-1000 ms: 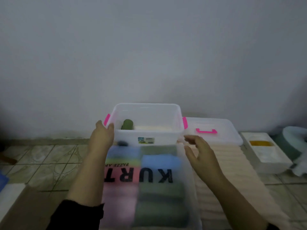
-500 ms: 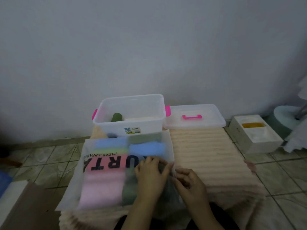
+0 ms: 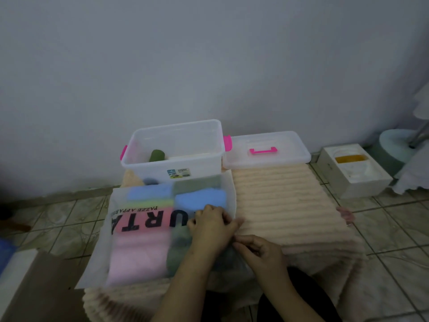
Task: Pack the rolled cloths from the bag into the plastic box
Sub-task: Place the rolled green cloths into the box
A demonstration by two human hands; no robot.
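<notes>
Pinching bag (image 3: 148, 231) edge: left hand (image 3: 212, 226) and right hand (image 3: 262, 253), fingers curled. Standing behind: plastic box (image 3: 173, 151), one green rolled cloth (image 3: 157, 155) inside.

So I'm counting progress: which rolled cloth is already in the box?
The dark green cloth, at the left end of the box. All the others, pink, blue and green, lie inside the bag.

Both hands work at the right edge of the frosted bag (image 3: 141, 240) of rolled cloths: the left hand (image 3: 212, 225) grips it from above, the right hand (image 3: 260, 253) pinches it just beside. Behind the bag stands the open plastic box (image 3: 176, 152) holding one green roll (image 3: 157, 155), its lid (image 3: 264, 147) lying alongside.
</notes>
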